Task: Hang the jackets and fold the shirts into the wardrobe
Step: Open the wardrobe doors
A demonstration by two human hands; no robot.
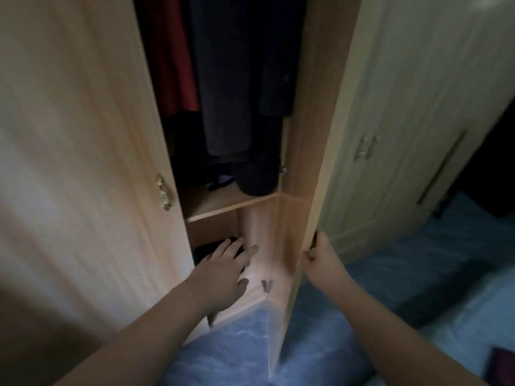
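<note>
The light wooden wardrobe (83, 135) stands with its right door (328, 140) swung open. Dark jackets (237, 79) and a red garment (172, 59) hang inside, above a shelf (223, 204). In the lower compartment lies a dark folded garment (206, 250). My left hand (225, 267) reaches into that compartment, fingers spread, resting on or just over the dark garment. My right hand (320, 257) grips the lower edge of the open door.
The left wardrobe door is closed and has a brass handle (163, 192). A second pale wardrobe (418, 121) stands to the right. A blue patterned bedspread (376, 316) lies below and to the right, close against the wardrobe's base.
</note>
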